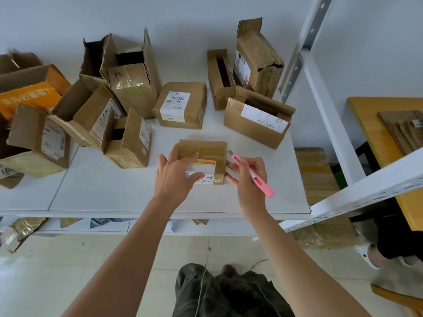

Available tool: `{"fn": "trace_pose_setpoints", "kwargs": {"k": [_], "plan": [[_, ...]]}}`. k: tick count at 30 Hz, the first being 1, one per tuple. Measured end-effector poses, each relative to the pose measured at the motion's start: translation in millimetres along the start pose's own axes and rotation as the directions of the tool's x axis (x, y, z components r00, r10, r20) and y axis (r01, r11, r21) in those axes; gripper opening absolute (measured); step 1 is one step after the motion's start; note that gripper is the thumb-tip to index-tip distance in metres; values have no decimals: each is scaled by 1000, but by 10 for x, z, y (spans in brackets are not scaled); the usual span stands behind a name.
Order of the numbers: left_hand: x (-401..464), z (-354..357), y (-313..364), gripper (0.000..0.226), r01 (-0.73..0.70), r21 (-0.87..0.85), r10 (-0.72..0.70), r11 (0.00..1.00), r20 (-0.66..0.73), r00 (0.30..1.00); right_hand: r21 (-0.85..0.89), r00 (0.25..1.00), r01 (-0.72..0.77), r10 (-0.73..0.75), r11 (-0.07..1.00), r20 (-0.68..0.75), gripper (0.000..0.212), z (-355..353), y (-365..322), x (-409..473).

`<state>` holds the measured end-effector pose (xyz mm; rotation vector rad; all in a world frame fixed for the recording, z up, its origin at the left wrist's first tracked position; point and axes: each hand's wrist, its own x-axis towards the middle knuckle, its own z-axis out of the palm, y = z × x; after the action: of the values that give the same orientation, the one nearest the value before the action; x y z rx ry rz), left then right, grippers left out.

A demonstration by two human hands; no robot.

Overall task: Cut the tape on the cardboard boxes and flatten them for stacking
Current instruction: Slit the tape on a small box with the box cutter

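On the white surface (pixel 103 191) before me, my left hand (pixel 175 177) lies with straight fingers over the small taped box (pixel 206 152), while my right hand (pixel 248 177) grips the pink knife (pixel 254 177) beside its right edge.

The near left part of the small taped box (pixel 207 152) is covered by the left hand (pixel 175 177), its label (pixel 204 171) too blurred to be read.
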<state>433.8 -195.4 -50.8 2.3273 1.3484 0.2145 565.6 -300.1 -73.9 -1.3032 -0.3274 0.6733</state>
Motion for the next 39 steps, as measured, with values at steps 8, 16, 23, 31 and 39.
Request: {"fn": "trace_pose_setpoints", "kwargs": {"k": [8,16,23,31,39], "plan": [[125,-12,-31,51,-29,37,28,999,22,999,-35,995,0,4,999,97,11,-132,-4,164],[129,-27,-44,53,-40,40,38,998,52,998,-66,994,15,-8,998,111,12,-62,14,197],[112,-26,-26,50,-29,25,28,999,40,999,2,1000,-17,17,1000,16,11,-48,64,153],[122,-23,-31,50,-40,40,39,998,40,998,22,998,-55,55,998,20,12,-44,64,189],[102,6,-27,48,-32,54,31,998,29,999,25,996,-73,72,997,46,15,-78,54,164]]}}
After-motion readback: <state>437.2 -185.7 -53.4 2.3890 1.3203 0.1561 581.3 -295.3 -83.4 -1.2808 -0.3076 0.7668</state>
